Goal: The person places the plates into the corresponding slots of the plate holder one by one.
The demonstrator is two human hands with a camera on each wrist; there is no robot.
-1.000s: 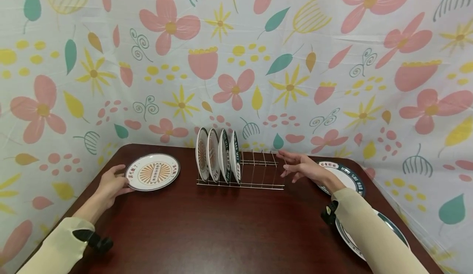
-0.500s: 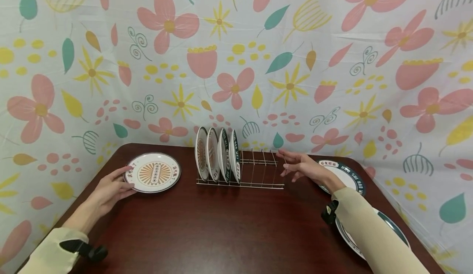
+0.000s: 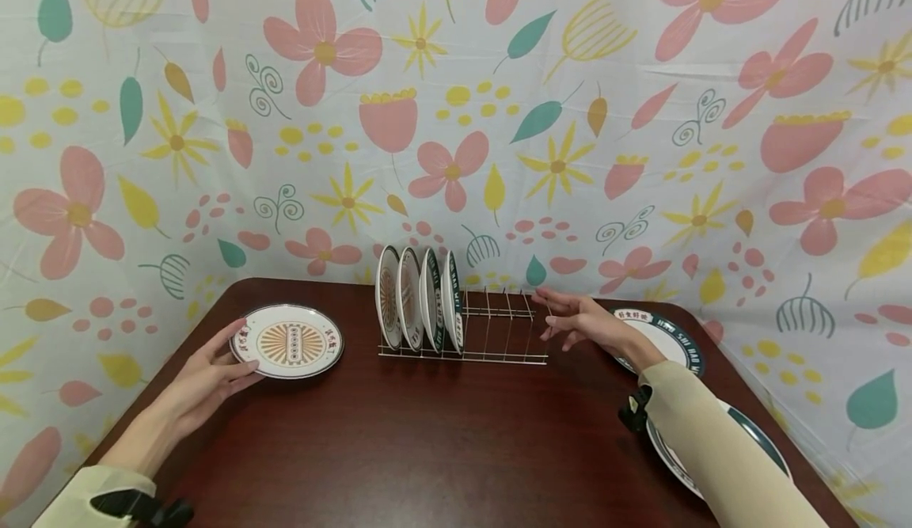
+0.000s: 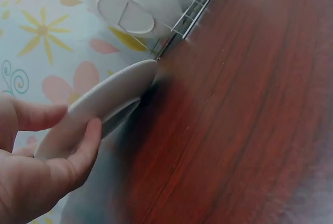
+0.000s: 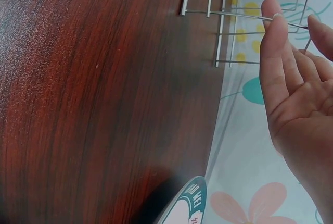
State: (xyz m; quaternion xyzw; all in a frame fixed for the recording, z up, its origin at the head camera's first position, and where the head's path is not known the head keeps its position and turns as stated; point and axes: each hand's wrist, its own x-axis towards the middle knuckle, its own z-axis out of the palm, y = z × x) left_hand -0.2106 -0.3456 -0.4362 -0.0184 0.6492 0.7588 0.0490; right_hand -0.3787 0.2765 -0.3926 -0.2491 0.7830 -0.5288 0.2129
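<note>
My left hand (image 3: 203,381) holds a white plate (image 3: 288,342) with an orange sunburst by its left rim, thumb on one face and fingers on the other. In the left wrist view this plate (image 4: 112,91) is seen edge-on, tilted above the table. At the middle back stands a wire dish rack (image 3: 506,362), with several plates (image 3: 452,302) upright in its left half. My right hand (image 3: 587,324) is at the rack's right end. Seen from the right wrist, its thumb and fingers (image 5: 276,34) pinch the end wire.
On the right of the dark wooden table (image 3: 399,441) lie two green-rimmed white plates, one at the back (image 3: 663,338) and one nearer (image 3: 673,457), partly hidden by my right sleeve. A floral cloth (image 3: 456,100) hangs behind the table.
My left hand has taken the sunburst plate further over its rim and drawn it slightly towards me and left. The right hand and the rack have stayed in place.
</note>
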